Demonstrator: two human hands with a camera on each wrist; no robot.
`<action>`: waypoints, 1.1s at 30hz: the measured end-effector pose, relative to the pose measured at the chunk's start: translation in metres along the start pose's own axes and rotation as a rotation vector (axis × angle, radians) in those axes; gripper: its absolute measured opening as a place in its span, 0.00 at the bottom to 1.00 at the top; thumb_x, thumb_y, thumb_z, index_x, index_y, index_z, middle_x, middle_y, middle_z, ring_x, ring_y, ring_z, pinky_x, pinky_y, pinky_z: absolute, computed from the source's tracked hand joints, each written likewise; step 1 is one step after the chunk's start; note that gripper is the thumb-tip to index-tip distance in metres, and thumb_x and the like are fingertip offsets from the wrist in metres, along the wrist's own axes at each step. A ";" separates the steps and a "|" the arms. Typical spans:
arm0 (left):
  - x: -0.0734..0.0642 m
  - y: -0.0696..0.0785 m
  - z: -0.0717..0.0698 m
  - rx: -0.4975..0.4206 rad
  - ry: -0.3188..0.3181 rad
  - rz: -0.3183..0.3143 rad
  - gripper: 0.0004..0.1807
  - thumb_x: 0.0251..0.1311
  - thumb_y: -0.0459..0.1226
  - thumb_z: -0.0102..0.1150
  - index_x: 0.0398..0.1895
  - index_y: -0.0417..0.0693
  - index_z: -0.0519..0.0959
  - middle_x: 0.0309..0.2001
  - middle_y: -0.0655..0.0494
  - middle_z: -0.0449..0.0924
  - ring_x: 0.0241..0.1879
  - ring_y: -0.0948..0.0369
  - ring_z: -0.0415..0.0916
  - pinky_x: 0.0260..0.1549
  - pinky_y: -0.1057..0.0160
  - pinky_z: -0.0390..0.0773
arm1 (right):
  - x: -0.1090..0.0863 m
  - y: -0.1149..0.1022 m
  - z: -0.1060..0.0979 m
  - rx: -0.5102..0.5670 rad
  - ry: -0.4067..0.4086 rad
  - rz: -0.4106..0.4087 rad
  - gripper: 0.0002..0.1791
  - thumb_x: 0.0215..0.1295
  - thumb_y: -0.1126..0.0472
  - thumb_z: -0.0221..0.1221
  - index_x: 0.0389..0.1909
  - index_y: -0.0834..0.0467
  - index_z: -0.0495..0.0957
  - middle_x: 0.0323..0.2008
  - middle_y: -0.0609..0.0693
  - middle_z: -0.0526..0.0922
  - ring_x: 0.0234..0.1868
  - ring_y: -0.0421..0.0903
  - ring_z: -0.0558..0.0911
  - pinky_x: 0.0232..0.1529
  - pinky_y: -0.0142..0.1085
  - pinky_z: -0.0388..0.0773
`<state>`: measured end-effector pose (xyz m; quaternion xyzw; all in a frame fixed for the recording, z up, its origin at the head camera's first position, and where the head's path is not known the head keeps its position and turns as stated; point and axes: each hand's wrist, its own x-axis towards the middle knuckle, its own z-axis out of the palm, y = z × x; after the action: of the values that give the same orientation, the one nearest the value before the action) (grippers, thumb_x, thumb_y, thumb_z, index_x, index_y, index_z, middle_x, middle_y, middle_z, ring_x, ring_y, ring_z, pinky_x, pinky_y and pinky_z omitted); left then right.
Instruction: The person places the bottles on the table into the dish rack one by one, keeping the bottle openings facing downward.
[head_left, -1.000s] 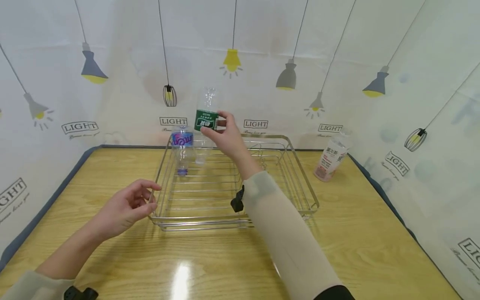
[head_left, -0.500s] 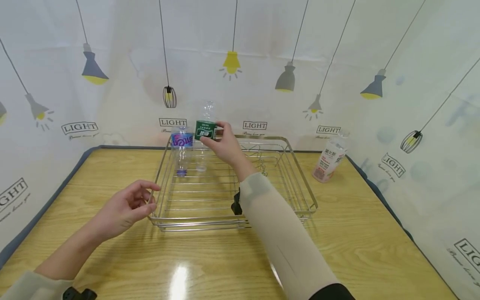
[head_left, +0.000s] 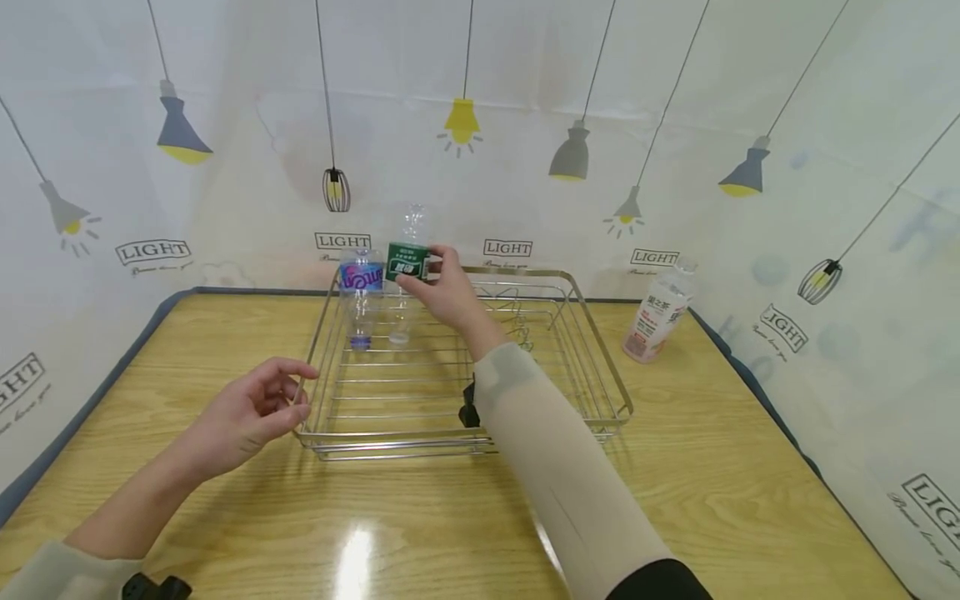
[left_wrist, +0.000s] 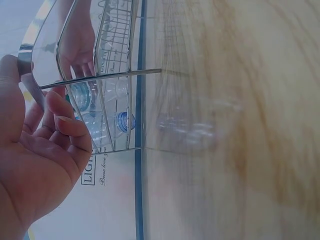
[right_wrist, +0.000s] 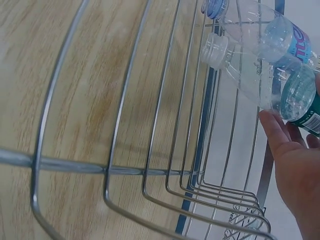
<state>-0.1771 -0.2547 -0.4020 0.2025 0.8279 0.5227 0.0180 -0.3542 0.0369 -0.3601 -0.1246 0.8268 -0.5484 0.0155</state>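
Observation:
My right hand pinches an upside-down clear plastic bottle with a green label between thumb and fingers. The bottle's white cap points down inside a metal wire basket, near its back left. Just left of it, a second clear bottle with a blue and purple label stands inverted in the basket, blue cap at the bottom. At the basket's front left, my left hand has its fingers curled at the metal rim; the left wrist view shows the rim between them.
A bottle with a pale pink and white label stands on the wooden table, right of the basket. Behind the table hangs a lamp-patterned cloth. Curly wire shows inside the basket's back right.
My right hand has lowered the green-labelled bottle into the basket, its cap end now nearer the bottom. During the last half second it barely moves. My left hand stays at the rim.

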 end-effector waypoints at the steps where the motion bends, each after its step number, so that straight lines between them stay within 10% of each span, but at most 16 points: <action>1: 0.000 0.000 0.000 0.002 0.001 -0.002 0.22 0.77 0.29 0.63 0.69 0.40 0.73 0.42 0.55 0.80 0.35 0.63 0.81 0.32 0.64 0.82 | 0.000 0.000 0.000 -0.003 0.001 0.000 0.48 0.77 0.46 0.68 0.86 0.54 0.52 0.72 0.60 0.75 0.69 0.55 0.82 0.65 0.44 0.85; 33: 0.000 -0.002 0.001 0.007 0.026 0.003 0.22 0.76 0.29 0.64 0.69 0.39 0.74 0.41 0.56 0.81 0.34 0.63 0.80 0.33 0.65 0.83 | 0.002 0.004 0.004 -0.131 -0.034 0.030 0.51 0.73 0.58 0.72 0.88 0.53 0.52 0.78 0.60 0.72 0.73 0.58 0.79 0.72 0.52 0.80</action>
<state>-0.1776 -0.2544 -0.4042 0.1971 0.8295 0.5225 0.0059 -0.3565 0.0338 -0.3654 -0.1221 0.8622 -0.4906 0.0297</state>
